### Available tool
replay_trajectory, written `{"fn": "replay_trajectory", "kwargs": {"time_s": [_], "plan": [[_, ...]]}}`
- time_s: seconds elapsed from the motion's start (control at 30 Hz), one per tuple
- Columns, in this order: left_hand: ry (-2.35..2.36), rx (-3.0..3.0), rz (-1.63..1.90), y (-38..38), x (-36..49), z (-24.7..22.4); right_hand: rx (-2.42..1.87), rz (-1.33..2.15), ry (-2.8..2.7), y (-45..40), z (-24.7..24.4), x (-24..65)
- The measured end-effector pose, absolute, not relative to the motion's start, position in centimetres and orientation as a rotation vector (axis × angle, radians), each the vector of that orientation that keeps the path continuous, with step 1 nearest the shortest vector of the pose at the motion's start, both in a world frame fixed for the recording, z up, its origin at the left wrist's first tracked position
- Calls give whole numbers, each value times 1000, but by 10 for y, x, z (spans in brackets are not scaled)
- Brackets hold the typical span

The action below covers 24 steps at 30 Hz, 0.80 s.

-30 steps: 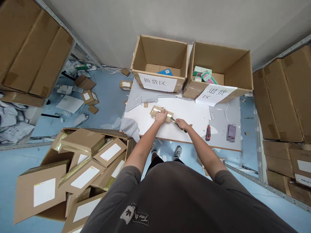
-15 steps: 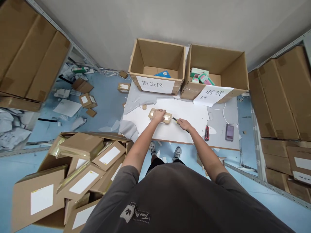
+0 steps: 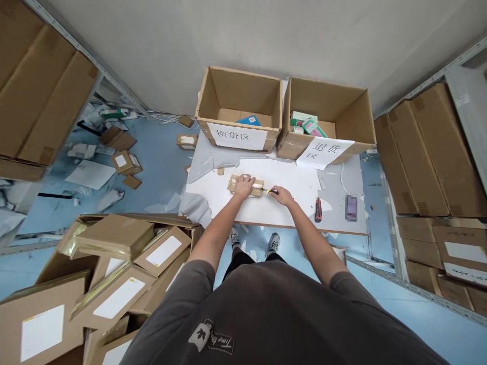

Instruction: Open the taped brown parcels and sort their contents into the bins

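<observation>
A small taped cardboard box lies on the white-topped table. My left hand grips it from above, fingers curled toward its far edge. In my closed right hand is a utility knife with dark and yellow parts. Its blade points left and meets the right end of the box, along the tape. How deep the blade sits cannot be made out. To the right of that hand lies a second, red-and-black utility knife, untouched.
Two big open cartons with handwritten signs, the left carton and right carton, line the table's back, small packages inside. A blurred-out purple object lies at right. Lower left, a large carton overflows with parcels. Stacked boxes stand right.
My right hand has moved left, bringing the knife's blade from beside the box onto its right end. The fingers of my left hand have spread over the box. The camera view has shifted slightly.
</observation>
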<state>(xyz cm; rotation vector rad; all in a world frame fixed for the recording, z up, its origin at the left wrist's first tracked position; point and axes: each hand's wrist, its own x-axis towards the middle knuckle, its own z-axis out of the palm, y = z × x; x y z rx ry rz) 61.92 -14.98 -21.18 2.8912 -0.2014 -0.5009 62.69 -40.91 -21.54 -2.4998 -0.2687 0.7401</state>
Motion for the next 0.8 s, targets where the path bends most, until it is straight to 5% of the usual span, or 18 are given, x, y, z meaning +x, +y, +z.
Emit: {"fn": "replay_trajectory", "kwargs": {"time_s": [0.8], "plan": [[-125,2825,-382,-150,599,-249,-2614,571,-693,-409,-222,661]]}}
